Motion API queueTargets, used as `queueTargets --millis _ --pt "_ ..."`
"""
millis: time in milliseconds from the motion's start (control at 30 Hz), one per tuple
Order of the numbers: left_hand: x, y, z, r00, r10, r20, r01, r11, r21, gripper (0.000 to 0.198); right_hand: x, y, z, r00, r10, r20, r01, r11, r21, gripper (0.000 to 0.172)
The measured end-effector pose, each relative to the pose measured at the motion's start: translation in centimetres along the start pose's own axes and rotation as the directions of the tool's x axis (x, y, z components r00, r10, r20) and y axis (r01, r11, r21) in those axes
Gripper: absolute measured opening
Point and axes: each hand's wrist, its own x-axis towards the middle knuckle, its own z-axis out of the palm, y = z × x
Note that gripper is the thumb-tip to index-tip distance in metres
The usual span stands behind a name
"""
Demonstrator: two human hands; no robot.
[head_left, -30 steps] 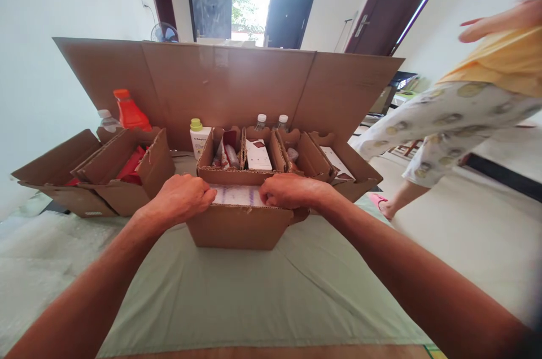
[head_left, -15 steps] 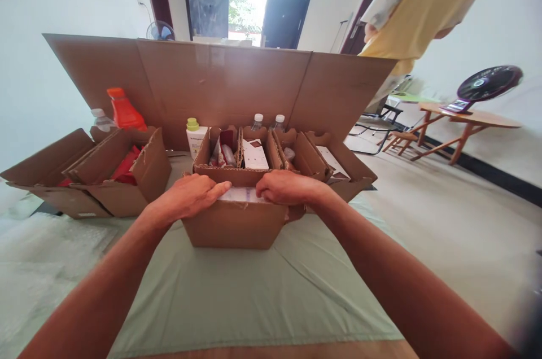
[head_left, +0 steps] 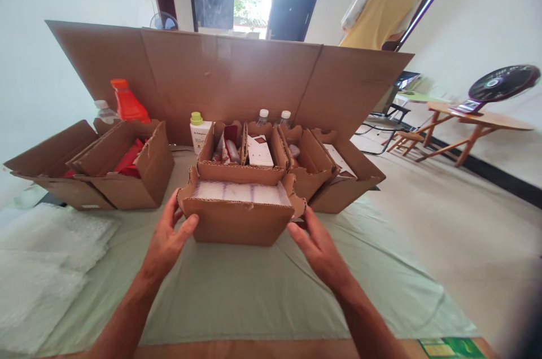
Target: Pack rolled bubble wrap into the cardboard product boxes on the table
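Note:
A small open cardboard box [head_left: 239, 224] sits on the pale green cloth [head_left: 254, 291] in front of me, with white wrapped packs [head_left: 241, 193] lying inside. My left hand [head_left: 168, 237] rests at the box's left corner, fingers spread, thumb touching the front face. My right hand [head_left: 319, 249] is open at the box's right corner, fingertips close to the side flap. Neither hand holds anything.
Behind stand more open boxes [head_left: 271, 150] with packets and small bottles, a white bottle with a green cap [head_left: 197, 132], an orange bottle [head_left: 126, 102] and a box of red items [head_left: 127, 164]. A tall cardboard sheet [head_left: 228, 77] backs them. Bubble wrap [head_left: 46, 257] lies left. A person in yellow [head_left: 381, 9] stands far right.
Both hands have come off the top of the near box and moved down to its two front corners, opening. The white packs inside now show. The other person has walked farther away.

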Motion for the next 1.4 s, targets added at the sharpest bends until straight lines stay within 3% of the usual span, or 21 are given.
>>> queueTargets --millis 100,167,267,400,600,700,833,900,1033,1233,1400 --pt "0.4 -0.7 1.9 0.995 -0.005 0.104 0.020 0.990 -0.138 0.075 0.0 0.0 3.7 0.998 -0.010 -0.055 0.015 0.995 0.100 0.065" --pt "-0.3 -0.4 2.3 0.995 -0.021 0.101 0.037 0.986 -0.162 0.076 -0.7 -0.7 4.8 0.992 0.018 -0.124 -0.004 0.994 0.108 0.067" --pt "-2.6 0.6 1.5 0.998 0.002 0.060 0.006 0.991 -0.130 0.073 -2.9 -2.4 4.6 0.983 0.028 -0.181 -0.012 0.996 0.091 0.065" --pt "-5.8 2.6 -0.3 0.992 0.125 -0.010 -0.126 0.990 -0.063 0.070 -5.7 -4.6 3.6 0.969 -0.013 -0.246 0.033 0.996 0.077 0.062" --pt "-9.4 2.5 -1.6 0.999 -0.006 -0.054 0.005 1.000 -0.031 0.072 -6.7 -6.0 4.7 0.990 0.024 -0.138 -0.005 0.990 0.138 0.057" --pt "-11.8 1.7 -2.6 0.983 -0.065 -0.171 0.071 0.997 0.029 0.073 -5.3 -6.4 6.2 0.998 -0.004 -0.061 0.014 0.986 0.163 0.058" --pt "-14.3 0.7 -3.4 0.960 -0.160 -0.231 0.180 0.982 0.065 0.078 -0.3 -6.5 9.9 0.995 -0.071 0.071 0.057 0.981 0.187 0.057" --pt "-14.9 -0.2 -3.2 0.960 -0.128 -0.249 0.153 0.984 0.086 0.082 2.8 -6.6 12.4 0.987 -0.112 0.117 0.086 0.975 0.204 0.058" --pt "-15.4 -2.5 -2.4 0.947 0.057 -0.316 -0.015 0.991 0.135 0.094 6.9 -7.2 17.2 0.979 -0.161 0.125 0.131 0.967 0.220 0.062" --pt "-15.2 -3.9 -1.9 0.943 0.090 -0.320 -0.028 0.981 0.191 0.113 7.0 -6.6 20.6 0.982 -0.166 0.092 0.141 0.963 0.230 0.072" --pt "-15.0 -3.4 -0.9 0.951 0.034 -0.308 0.018 0.986 0.167 0.101 5.9 -5.0 21.1 0.974 -0.214 0.074 0.186 0.942 0.277 0.076"
